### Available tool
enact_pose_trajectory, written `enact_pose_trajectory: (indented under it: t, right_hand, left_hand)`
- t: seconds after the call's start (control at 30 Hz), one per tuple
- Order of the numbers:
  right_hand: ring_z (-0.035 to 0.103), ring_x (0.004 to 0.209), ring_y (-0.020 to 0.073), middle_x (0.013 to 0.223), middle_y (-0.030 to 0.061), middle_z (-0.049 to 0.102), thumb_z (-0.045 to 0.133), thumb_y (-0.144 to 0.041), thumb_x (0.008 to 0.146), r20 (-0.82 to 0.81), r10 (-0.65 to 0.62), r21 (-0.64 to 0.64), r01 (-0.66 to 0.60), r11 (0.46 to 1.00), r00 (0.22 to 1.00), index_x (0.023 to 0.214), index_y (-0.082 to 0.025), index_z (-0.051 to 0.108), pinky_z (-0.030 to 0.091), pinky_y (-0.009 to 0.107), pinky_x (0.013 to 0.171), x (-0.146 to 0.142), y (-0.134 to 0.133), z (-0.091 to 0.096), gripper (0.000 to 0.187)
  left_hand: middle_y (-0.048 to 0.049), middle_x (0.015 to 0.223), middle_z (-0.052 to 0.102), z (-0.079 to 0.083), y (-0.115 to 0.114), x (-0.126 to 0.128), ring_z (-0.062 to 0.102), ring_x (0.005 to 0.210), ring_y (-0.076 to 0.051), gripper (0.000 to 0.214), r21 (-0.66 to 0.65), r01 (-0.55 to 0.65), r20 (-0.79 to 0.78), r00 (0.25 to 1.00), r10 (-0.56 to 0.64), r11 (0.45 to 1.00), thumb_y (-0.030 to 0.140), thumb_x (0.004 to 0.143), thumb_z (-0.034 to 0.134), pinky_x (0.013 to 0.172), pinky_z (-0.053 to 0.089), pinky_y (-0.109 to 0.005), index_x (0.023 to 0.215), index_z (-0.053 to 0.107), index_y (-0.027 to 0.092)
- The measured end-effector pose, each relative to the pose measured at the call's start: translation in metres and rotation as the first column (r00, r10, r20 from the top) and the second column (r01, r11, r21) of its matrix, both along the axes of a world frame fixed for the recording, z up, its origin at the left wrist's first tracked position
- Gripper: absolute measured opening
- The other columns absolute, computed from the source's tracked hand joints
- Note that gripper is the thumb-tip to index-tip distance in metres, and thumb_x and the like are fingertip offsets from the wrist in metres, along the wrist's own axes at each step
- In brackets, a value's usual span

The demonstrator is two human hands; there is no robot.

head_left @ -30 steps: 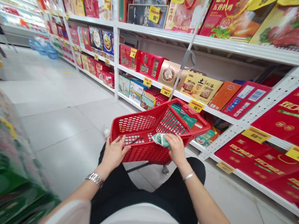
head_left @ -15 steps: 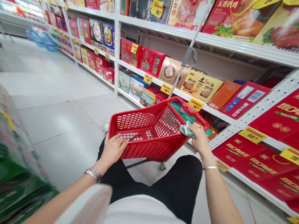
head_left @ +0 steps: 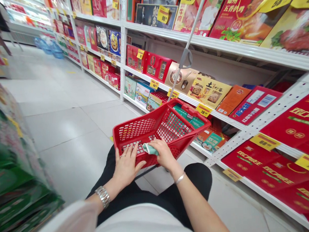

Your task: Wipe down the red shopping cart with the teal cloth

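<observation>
A red plastic shopping basket (head_left: 134, 130) with perforated walls and a long grey pull handle (head_left: 184, 57) sits tilted in front of my knees. My left hand (head_left: 127, 164) lies on its near left rim, fingers spread over the edge, with a watch on the wrist. Closed round a folded green and white cloth (head_left: 150, 149), my right hand (head_left: 164, 152) is at the near rim, just right of my left hand. The cloth appears to touch the rim. Dark bits, too small to name, show on the basket's floor.
White shelves (head_left: 236, 125) run along the right, filled with red gift boxes (head_left: 260, 164) and yellow price tags (head_left: 203, 110). Green packages (head_left: 22, 191) stand close on my left. Blue water bottles (head_left: 50, 47) are on the tiled floor (head_left: 69, 136) far ahead.
My right hand has moved left with the cloth, from the basket's right end to its near rim. My left hand has spread its fingers and shifted slightly right.
</observation>
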State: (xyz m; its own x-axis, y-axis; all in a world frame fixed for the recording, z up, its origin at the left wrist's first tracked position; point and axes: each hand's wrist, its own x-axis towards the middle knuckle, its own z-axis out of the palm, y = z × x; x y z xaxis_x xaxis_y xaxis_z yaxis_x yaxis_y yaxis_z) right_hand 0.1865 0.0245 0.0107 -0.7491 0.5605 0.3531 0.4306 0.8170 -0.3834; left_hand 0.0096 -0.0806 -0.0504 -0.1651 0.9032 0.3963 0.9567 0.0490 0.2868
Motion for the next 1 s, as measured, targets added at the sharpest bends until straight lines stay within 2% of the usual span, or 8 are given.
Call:
enact_pose_trajectory:
  t: [0.17,0.23,0.33,0.5,0.63,0.77,0.87,1.0]
  right_hand:
    - [0.060,0.114,0.0214,0.116,0.0055,0.070,0.045,0.006,0.064,0.027,-0.064,-0.036,0.065,0.997,0.998,0.118,-0.025,0.067,0.027,0.055,0.118,0.019,0.005,0.005,0.065]
    - [0.060,0.117,0.0214,0.117,0.0046,0.070,0.044,0.006,0.064,0.033,-0.101,-0.053,0.102,0.993,0.994,0.116,-0.026,0.068,0.024,0.058,0.118,0.031,0.008,0.006,0.066]
    - [0.059,0.120,0.0224,0.117,0.0048,0.071,0.044,0.006,0.063,0.025,-0.163,-0.047,0.164,0.985,0.986,0.111,-0.027,0.070,0.020,0.062,0.119,0.053,0.013,0.005,0.063]
    - [0.058,0.124,0.0270,0.116,0.0071,0.072,0.043,0.006,0.059,0.006,-0.297,0.001,0.297,0.955,0.955,0.104,-0.025,0.072,0.026,0.065,0.115,0.085,0.010,-0.003,0.062]
    - [0.061,0.117,0.0262,0.114,0.0069,0.072,0.041,0.005,0.059,-0.050,-0.332,0.016,0.333,0.943,0.942,0.107,-0.025,0.072,0.042,0.053,0.109,0.100,-0.015,-0.014,0.064]
    - [0.064,0.113,0.0252,0.115,0.0044,0.073,0.042,0.002,0.060,-0.099,-0.291,-0.006,0.291,0.957,0.952,0.118,-0.029,0.068,0.046,0.049,0.105,0.095,-0.057,-0.027,0.070]
    - [0.064,0.109,0.0245,0.116,0.0043,0.072,0.041,0.003,0.058,-0.126,-0.259,-0.025,0.258,0.966,0.958,0.123,-0.029,0.065,0.045,0.049,0.105,0.080,-0.084,-0.037,0.076]
    - [0.063,0.106,0.0253,0.117,0.0076,0.070,0.043,0.003,0.059,-0.166,-0.287,0.010,0.292,0.956,0.943,0.125,-0.026,0.062,0.049,0.045,0.095,0.055,-0.093,-0.048,0.074]
  left_hand:
    - [-0.0222,0.146,0.056,-0.006,-0.007,0.013,0.053,0.135,-0.035,0.076,0.011,0.142,0.073,0.987,-0.143,0.990,0.061,0.095,0.044,0.120,0.009,-0.068,0.155,0.033,0.016]
    - [-0.0195,0.150,0.053,-0.006,-0.012,0.017,0.050,0.138,-0.032,0.074,0.005,0.241,0.088,0.967,-0.241,0.970,0.058,0.095,0.046,0.122,0.017,-0.062,0.157,0.031,0.020]
    - [-0.0144,0.156,0.046,0.003,-0.014,0.016,0.042,0.145,-0.028,0.064,0.021,0.352,0.052,0.934,-0.352,0.936,0.053,0.097,0.047,0.119,0.030,-0.053,0.154,0.038,0.024]
    - [-0.0147,0.151,0.053,0.028,0.015,-0.010,0.038,0.147,-0.033,0.057,0.084,0.276,-0.038,0.961,-0.274,0.957,0.052,0.097,0.046,0.123,0.016,-0.062,0.145,0.052,0.021]
    - [-0.0109,0.147,0.058,0.025,0.039,-0.027,0.042,0.144,-0.036,0.046,0.040,0.234,-0.022,0.972,-0.233,0.972,0.049,0.097,0.046,0.121,0.008,-0.071,0.132,0.064,0.026]
    - [-0.0058,0.155,0.048,0.011,0.044,-0.021,0.042,0.144,-0.036,0.037,-0.031,0.260,0.026,0.965,-0.260,0.965,0.044,0.100,0.041,0.119,0.009,-0.073,0.117,0.072,0.030]
    - [-0.0075,0.158,0.043,0.008,0.041,-0.008,0.042,0.144,-0.036,0.038,-0.071,0.260,0.046,0.965,-0.257,0.963,0.042,0.101,0.038,0.116,0.014,-0.076,0.108,0.073,0.027]
    - [-0.0073,0.160,0.041,0.010,0.038,-0.003,0.044,0.143,-0.037,0.039,-0.061,0.262,0.029,0.965,-0.261,0.963,0.040,0.101,0.038,0.114,0.016,-0.078,0.089,0.071,0.022]
